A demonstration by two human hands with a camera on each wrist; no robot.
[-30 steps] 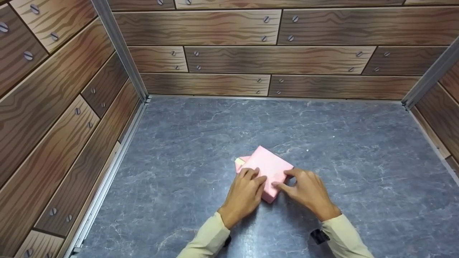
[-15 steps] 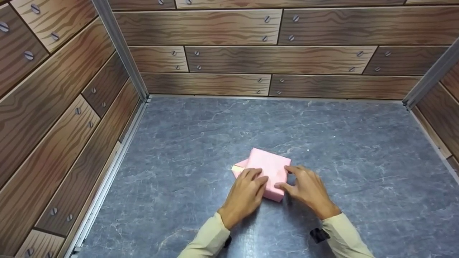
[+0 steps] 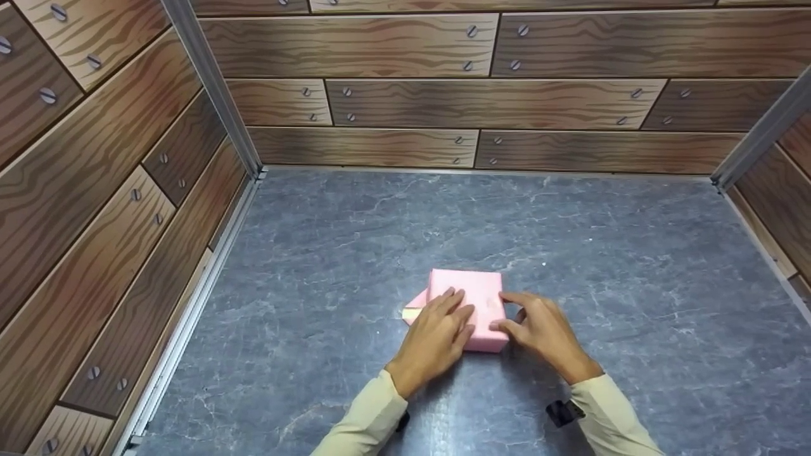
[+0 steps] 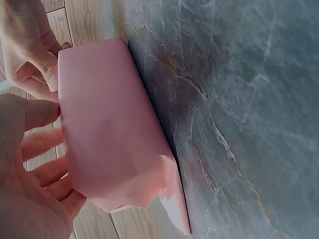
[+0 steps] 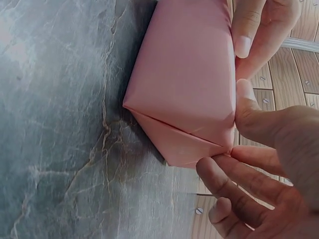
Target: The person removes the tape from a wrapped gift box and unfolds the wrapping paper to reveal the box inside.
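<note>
The fingers of my left hand (image 3: pixel 434 335) lie stretched over the top of the pink parcel (image 3: pixel 483 301), close together and nearly straight, not curled round it. My right hand (image 3: pixel 545 332) holds the parcel's right end between thumb and forefinger: the thumb rests on the top edge, and the forefinger touches farther along the same side. In the right wrist view, my other right fingers bend beneath, close by a triangular fold (image 5: pixel 177 142) in that end.

The parcel sits flat on the grey marbled bench (image 3: pixel 317 272), between my two hands, its near side facing me. At its left end a loose flap (image 4: pixel 172 194) sticks out, with a pale yellow patch (image 3: pixel 411 313) showing at the tip.

Farther out, pale sleeves (image 3: pixel 364 415) cover my forearms, and a black device (image 3: pixel 562 413) sits at my right cuff. A small white speck (image 3: pixel 543 263) lies on the bench beyond my right hand. At the far edge stands a back wall (image 3: pixel 405 104) patterned with brown planks and screws; a matching left wall (image 3: pixel 108 221) has a metal strip (image 3: pixel 192 316) along its foot.
</note>
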